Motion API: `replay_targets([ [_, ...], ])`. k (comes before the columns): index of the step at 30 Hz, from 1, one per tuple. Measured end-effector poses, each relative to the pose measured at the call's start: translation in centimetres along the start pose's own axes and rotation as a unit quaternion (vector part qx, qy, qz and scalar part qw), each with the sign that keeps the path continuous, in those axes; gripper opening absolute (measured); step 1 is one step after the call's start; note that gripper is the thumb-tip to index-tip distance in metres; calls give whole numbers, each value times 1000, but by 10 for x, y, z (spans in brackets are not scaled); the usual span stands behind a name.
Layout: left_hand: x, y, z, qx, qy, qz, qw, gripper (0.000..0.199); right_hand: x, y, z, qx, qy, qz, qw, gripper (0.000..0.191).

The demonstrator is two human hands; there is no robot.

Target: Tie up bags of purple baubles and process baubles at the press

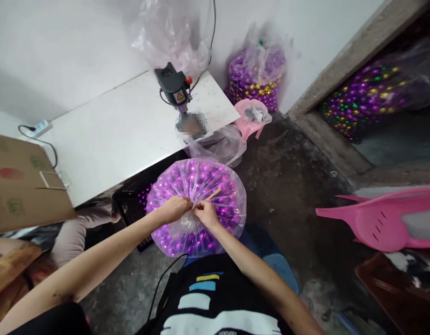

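Observation:
A large clear plastic bag (232,204), full of shiny purple beads, stands before my body with its mouth gathered at the middle. My left hand (176,208) is closed in a pinch at the gathered neck. Right beside it, my right hand (205,213) pinches at the same spot, its fingertips nearly meeting the left ones. A thin yellow tie (214,193) sticks out past the right fingers; how it runs between the fingertips is hidden. Loose clear plastic (189,222) from the bag's top lies toward me, under the hands.
A white table (117,128) carries a dark machine (173,86). Below its edge is a black crate (129,204). Pink stools (379,223) stand to the right and behind. More bead bags (257,74) lean at the wall. A cardboard box (23,186) and a person's leg (71,235) are left.

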State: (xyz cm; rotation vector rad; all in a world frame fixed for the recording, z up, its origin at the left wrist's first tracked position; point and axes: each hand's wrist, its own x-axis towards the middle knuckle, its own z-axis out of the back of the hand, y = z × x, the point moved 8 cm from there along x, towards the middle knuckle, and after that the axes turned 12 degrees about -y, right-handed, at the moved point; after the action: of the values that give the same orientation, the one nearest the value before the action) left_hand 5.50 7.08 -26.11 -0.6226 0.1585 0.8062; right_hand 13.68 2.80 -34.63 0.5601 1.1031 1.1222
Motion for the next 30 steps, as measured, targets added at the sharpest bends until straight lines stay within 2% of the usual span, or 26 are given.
replay_targets([
  [6, -8, 0, -12, 4, 23, -74, 997, 18, -11, 8, 1, -10, -11, -7, 1000, 33],
  [11, -10, 5, -12, -38, -1, -79, 996, 19, -15, 11, 5, -10, 9, 13, 1000, 34],
  [16, -8, 7, -15, -47, 5, -86, 995, 19, -23, 19, 11, -38, -11, 38, 998, 34],
  [25, -25, 7, -17, -66, -40, -92, 993, 19, -32, 39, 15, -95, -20, 73, 993, 33],
  [27, -27, 8, -21, -97, -68, -73, 990, 15, -33, 39, 15, -100, -20, 70, 992, 32],
  [30, -32, 15, -32, -147, -126, 13, 981, 7, -33, 33, 17, -99, -25, 48, 994, 33],
])
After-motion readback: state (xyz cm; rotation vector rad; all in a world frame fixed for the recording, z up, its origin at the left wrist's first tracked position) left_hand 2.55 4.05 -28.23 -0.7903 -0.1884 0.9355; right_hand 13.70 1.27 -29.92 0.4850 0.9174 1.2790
